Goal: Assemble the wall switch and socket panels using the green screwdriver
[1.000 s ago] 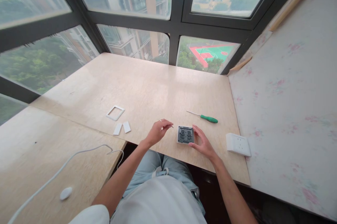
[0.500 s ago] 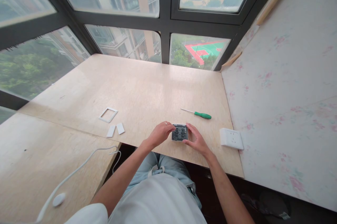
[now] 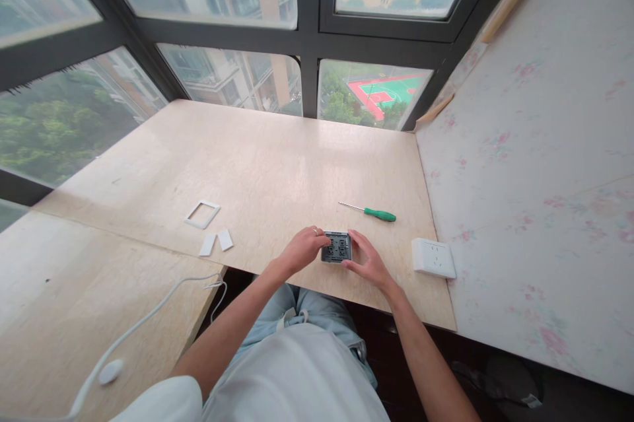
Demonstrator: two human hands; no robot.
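Observation:
A wall switch (image 3: 337,247) with its dark inner mechanism exposed sits near the table's front edge, face up in a pale surround. My right hand (image 3: 367,259) grips its right side, thumb at the near corner and fingers at the far one. At the left side, the fingertips of my left hand (image 3: 304,247) are pinched together over the switch's edge; whatever is between them is hidden. Beyond the switch lies a screwdriver (image 3: 379,214) with a green handle, its shaft pointing left. To the left are a white square frame (image 3: 188,218) and two white rocker covers (image 3: 207,245).
A white socket box (image 3: 434,258) stands at the right by the papered wall (image 3: 535,164). On the lower left panel lie a white cable (image 3: 133,324) and a round white piece (image 3: 111,372). Windows border the wooden tabletop (image 3: 277,164) at the back.
The whole view has shifted slightly. Both hands stay at the switch, with the left fingertips still pinched at its left edge.

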